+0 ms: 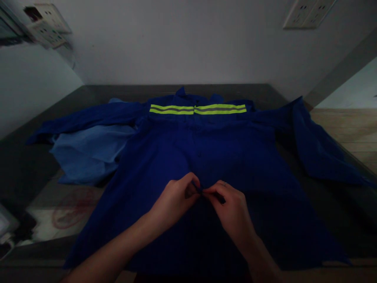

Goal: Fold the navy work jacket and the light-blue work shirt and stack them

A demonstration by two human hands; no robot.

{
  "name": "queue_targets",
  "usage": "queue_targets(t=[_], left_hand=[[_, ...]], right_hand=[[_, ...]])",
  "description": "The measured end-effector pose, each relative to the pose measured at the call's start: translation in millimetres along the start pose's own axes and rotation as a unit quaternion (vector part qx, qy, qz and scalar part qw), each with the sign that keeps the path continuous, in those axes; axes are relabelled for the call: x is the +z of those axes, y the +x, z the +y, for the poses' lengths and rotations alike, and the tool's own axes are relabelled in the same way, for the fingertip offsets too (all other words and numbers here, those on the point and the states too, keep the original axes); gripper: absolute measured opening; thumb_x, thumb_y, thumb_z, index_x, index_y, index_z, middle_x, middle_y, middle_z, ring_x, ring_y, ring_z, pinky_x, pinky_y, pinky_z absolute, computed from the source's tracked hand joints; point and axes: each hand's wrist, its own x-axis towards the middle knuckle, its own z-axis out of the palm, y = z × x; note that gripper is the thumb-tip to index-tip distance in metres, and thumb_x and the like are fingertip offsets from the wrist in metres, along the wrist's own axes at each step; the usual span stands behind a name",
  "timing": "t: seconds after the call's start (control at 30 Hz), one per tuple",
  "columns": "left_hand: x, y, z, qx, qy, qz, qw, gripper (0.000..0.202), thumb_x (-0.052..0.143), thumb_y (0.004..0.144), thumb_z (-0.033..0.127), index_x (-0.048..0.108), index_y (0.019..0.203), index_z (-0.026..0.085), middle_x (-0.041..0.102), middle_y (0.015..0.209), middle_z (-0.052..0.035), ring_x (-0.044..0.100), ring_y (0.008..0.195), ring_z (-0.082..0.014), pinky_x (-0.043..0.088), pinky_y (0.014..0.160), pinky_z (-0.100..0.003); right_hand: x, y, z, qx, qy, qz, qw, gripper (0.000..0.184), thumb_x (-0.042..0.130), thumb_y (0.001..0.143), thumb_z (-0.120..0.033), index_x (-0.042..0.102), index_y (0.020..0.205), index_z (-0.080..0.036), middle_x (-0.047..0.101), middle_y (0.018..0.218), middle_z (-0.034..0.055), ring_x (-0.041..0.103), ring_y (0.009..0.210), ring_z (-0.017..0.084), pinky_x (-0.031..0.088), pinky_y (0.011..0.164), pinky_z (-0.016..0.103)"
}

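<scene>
Blue work shirt (pixel 206 157) lies flat on the dark table (pixel 26 165), with its front facing up. It is spread wide. One sleeve reaches out to the left and the other sleeve (pixel 315 145) lies out to the right, near the table's edge. Two bright yellow stripes (pixel 198 109) run across the chest, close to the collar at the far end.

Both hands sit near the middle of the shirt, low down on its front. The left hand (pixel 173 204) and the right hand (pixel 232 210) are close together, and their fingertips almost meet. Each hand pinches a small bit of the blue cloth along the line where the two front sides come together. The fingers are curled in, not spread out. The room is dim, so I cannot tell if a button is between the fingers.

A lighter blue cloth (pixel 91 151) lies bunched up on the left, partly under the shirt's left sleeve. Nearer to the person on that side, a pale patch with a faint red round mark (pixel 72 214) shows on the table top.

Behind the table stands a plain pale wall (pixel 188 43). White socket plates are on it, one (pixel 47 23) at the upper left and one (pixel 308 11) at the upper right. A strip of wooden floor (pixel 350 129) shows on the far right.
</scene>
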Motion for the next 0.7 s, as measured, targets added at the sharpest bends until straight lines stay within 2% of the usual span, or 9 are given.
queue_targets(t=[0.1, 0.3, 0.53, 0.7], left_hand=[[0.9, -0.9, 0.2, -0.001, 0.007, 0.009, 1.0, 0.02, 0.056, 0.074, 0.01, 0.049, 0.089, 0.022, 0.064, 0.071, 0.0048, 0.063, 0.064, -0.012, 0.044, 0.055, -0.02], [-0.5, -0.5, -0.3, -0.002, 0.015, -0.013, 1.0, 0.02, 0.054, 0.074, 0.008, 0.047, 0.086, 0.022, 0.06, 0.067, 0.0057, 0.061, 0.061, -0.0113, 0.041, 0.053, -0.019], [2.0, 0.1, -3.1, -0.011, -0.005, -0.019, 1.0, 0.019, 0.056, 0.075, 0.011, 0.049, 0.089, 0.022, 0.061, 0.073, 0.0048, 0.061, 0.062, -0.0115, 0.041, 0.053, -0.02], [5.0, 0.1, -0.1, -0.014, 0.014, -0.006, 1.0, 0.017, 0.057, 0.075, 0.013, 0.047, 0.087, 0.021, 0.056, 0.068, 0.0061, 0.056, 0.057, -0.0105, 0.036, 0.051, -0.021]], right_hand=[[-2.1, 1.6, -0.4, 0.007, 0.016, 0.002, 1.0, 0.018, 0.056, 0.082, -0.01, 0.067, 0.073, -0.021, 0.065, 0.07, 0.0008, 0.063, 0.065, 0.015, 0.049, 0.06, 0.026], [-4.7, 3.4, -1.1, 0.06, 0.051, -0.018, 0.997, 0.015, 0.063, 0.075, -0.007, 0.068, 0.07, -0.02, 0.066, 0.069, -0.0004, 0.063, 0.064, 0.014, 0.049, 0.06, 0.024], [-6.6, 5.7, -0.4, 0.095, 0.078, -0.032, 0.992, 0.013, 0.06, 0.078, -0.012, 0.069, 0.073, -0.02, 0.066, 0.071, 0.0012, 0.063, 0.064, 0.015, 0.049, 0.059, 0.026], [-5.6, 4.7, 0.0, 0.098, 0.087, -0.026, 0.991, 0.013, 0.059, 0.079, -0.013, 0.07, 0.075, -0.02, 0.067, 0.073, 0.002, 0.063, 0.067, 0.016, 0.05, 0.062, 0.027]])
